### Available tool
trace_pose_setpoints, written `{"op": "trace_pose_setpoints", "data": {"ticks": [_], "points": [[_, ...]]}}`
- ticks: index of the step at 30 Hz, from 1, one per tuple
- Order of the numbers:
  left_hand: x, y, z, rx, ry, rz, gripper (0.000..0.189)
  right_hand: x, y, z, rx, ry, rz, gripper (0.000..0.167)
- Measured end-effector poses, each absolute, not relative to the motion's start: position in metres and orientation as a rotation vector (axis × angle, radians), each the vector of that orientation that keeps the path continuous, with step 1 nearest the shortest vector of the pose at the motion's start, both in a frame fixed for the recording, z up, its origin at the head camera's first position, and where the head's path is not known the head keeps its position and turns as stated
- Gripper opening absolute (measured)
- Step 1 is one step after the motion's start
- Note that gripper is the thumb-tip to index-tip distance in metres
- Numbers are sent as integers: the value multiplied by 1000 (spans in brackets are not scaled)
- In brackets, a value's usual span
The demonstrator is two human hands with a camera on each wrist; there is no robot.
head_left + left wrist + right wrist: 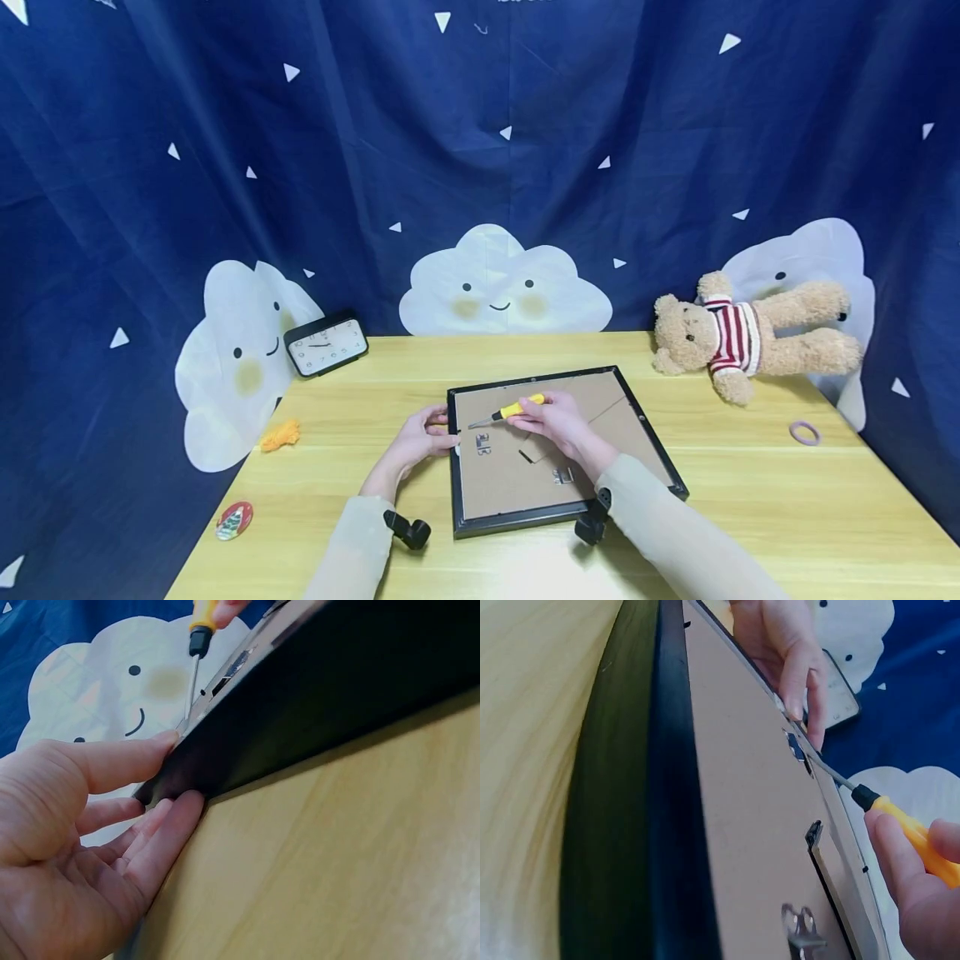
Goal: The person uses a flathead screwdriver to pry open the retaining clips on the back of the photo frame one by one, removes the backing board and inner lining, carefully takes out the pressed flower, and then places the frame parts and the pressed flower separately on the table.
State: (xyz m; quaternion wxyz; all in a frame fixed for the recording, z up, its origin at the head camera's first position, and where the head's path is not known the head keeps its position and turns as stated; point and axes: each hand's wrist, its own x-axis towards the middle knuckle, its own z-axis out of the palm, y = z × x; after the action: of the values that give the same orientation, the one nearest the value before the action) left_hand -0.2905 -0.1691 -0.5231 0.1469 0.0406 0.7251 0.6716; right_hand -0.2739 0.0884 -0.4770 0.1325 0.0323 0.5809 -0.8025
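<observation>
A black picture frame (517, 519) lies back side up on the table, its brown backing board (510, 483) showing metal hangers and a hinged strut. My left hand (415, 439) grips the frame's left edge, thumb on the top rim and fingers against the outer side, as the left wrist view shows. In my right hand (561, 423) is a screwdriver (519, 407) with a yellow and black handle. Its shaft slants down to the left, and in the right wrist view the screwdriver tip (817, 759) is right at the rim, close to my left thumb.
A black clock (326, 344) stands at the back left of the wooden table (337, 392). Orange yarn (281, 436) and a round badge (235, 521) lie along the left edge. On the right are a teddy bear (738, 337) and a purple ring (805, 432).
</observation>
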Motion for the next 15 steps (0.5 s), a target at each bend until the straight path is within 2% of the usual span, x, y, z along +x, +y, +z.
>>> {"op": "trace_pose_setpoints", "data": {"ticks": [15], "points": [[-292,-170,-524,127,2121,1905,75,-286,78,-476,97,1786,-2245,27]]}}
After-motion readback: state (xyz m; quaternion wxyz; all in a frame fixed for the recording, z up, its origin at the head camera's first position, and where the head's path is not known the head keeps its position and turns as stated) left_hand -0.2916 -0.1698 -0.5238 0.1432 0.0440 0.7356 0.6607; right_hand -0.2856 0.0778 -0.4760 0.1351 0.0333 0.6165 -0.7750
